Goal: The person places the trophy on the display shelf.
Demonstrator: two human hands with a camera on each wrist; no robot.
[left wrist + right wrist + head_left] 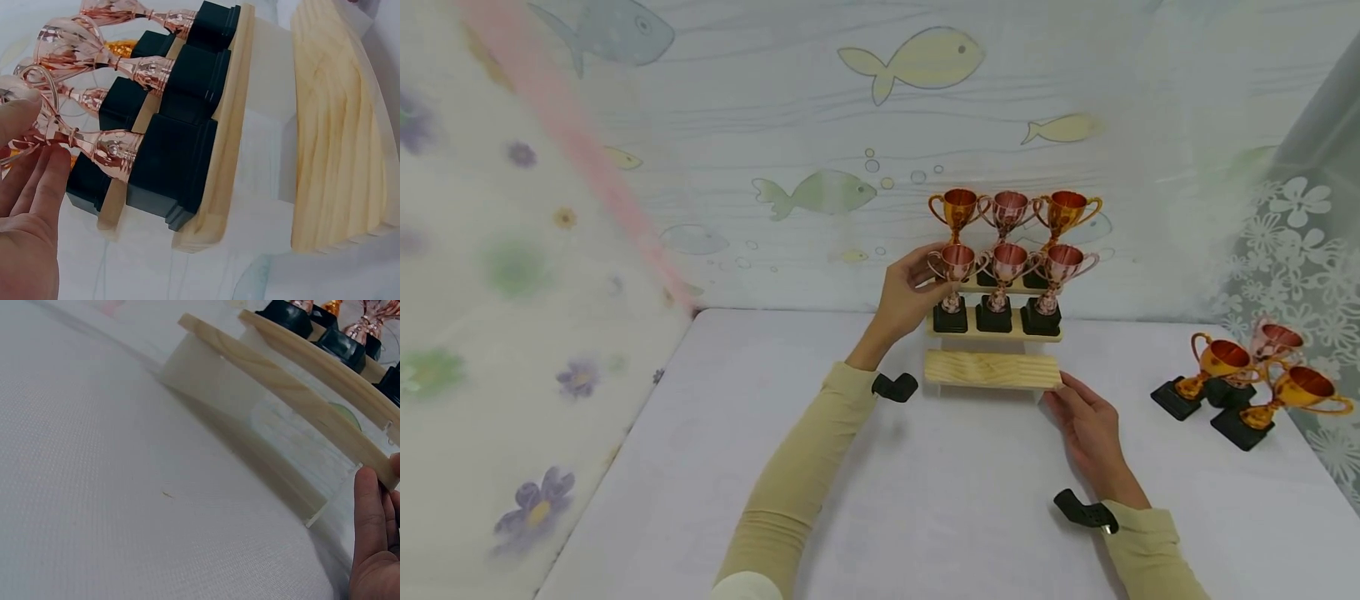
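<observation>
From here I see the left hand (904, 298) pinching a pink trophy (958, 265) on the middle shelf (1000, 336), left end; the right hand (1088, 423) grips the bottom shelf (991, 369), right end.

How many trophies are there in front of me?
9: three trophies on the top shelf, three more on the middle shelf, and three on the table at the right. Some partly overlap; others could be hidden.
</observation>
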